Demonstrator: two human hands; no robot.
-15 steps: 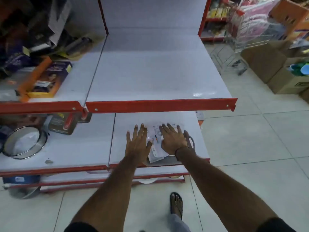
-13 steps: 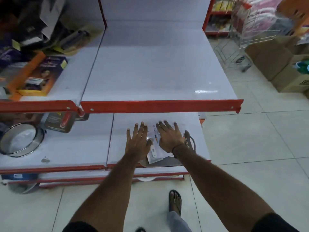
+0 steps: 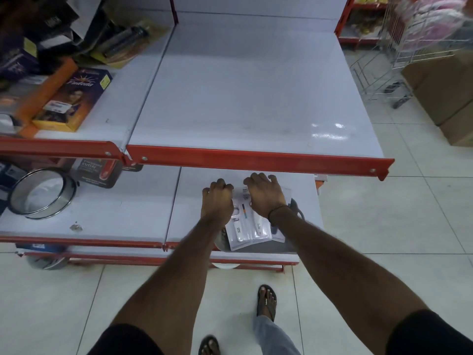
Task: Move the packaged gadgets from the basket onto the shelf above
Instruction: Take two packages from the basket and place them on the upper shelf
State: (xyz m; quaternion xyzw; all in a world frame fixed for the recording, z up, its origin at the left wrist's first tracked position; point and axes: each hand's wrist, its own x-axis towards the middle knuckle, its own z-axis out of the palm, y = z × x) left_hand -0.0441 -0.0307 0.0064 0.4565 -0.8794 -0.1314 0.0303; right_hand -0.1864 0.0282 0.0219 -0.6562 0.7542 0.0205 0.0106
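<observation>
- Both hands are reached under the red front rail of the upper shelf (image 3: 245, 93), down onto the lower shelf (image 3: 102, 213).
- The left hand (image 3: 217, 201) is seen with fingers curled down over the left edge of the stack of blister-packed gadgets (image 3: 247, 226); the packs appear to be gripped there, though the fingertips are hidden.
- The right hand (image 3: 266, 196) is laid over the top and right part of the same stack, fingers bent over its far edge; a dark band is worn at the wrist.
- The packs are fanned out between the two wrists, white devices showing through clear fronts, their near ends reaching the front lip of the lower shelf.
- The packs are lying in a grey basket (image 3: 258, 249), whose dark handle (image 3: 297, 208) shows just right of the right wrist.
- The white top of the upper shelf is bare in the middle bay.
- A round metal sieve (image 3: 42, 193) rests on the lower shelf well to the left.
- A purple and yellow box (image 3: 74, 98) lies on the upper shelf at left.
- Sandalled feet are seen on the tiled floor (image 3: 384, 239).
</observation>
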